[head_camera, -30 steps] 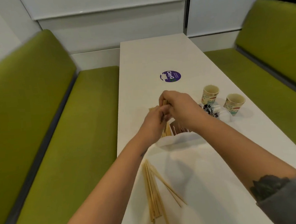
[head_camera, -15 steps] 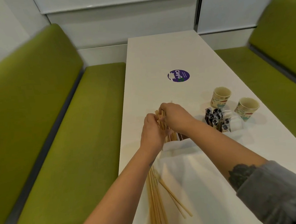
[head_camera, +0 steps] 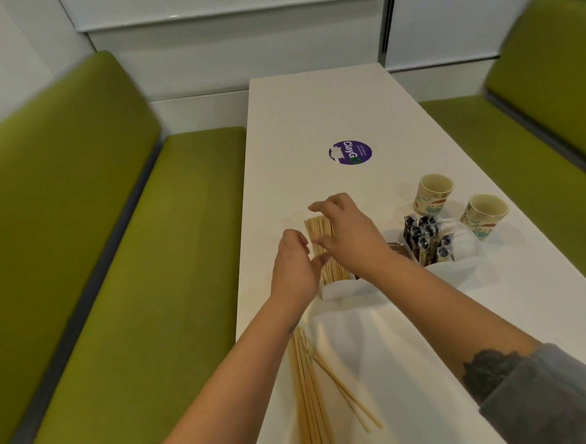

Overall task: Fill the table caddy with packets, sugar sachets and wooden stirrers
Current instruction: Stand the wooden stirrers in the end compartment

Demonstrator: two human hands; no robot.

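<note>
Two bare hands meet at the centre of the frame over a bundle of upright wooden stirrers [head_camera: 320,240]. The right hand [head_camera: 350,235] has its fingers loosely curved over the tops of those sticks, the thumb against their near side, so it appears to be cupping rather than clenching them. The left hand [head_camera: 292,266] sits just beside it at the lower left, fingers relaxed and extended, their tips touching the side of the bundle. The stirrers stand in the left end of a low white cardboard caddy [head_camera: 338,289], partly hidden by the right forearm. To the right, another white compartment holds dark packets [head_camera: 424,239] standing on end. Two patterned paper cups [head_camera: 434,192] stand at the right of the frame. More loose wooden stirrers [head_camera: 307,396] lie flat at the bottom centre on the long white table [head_camera: 312,117], which bears a round purple sticker [head_camera: 351,152].
</note>
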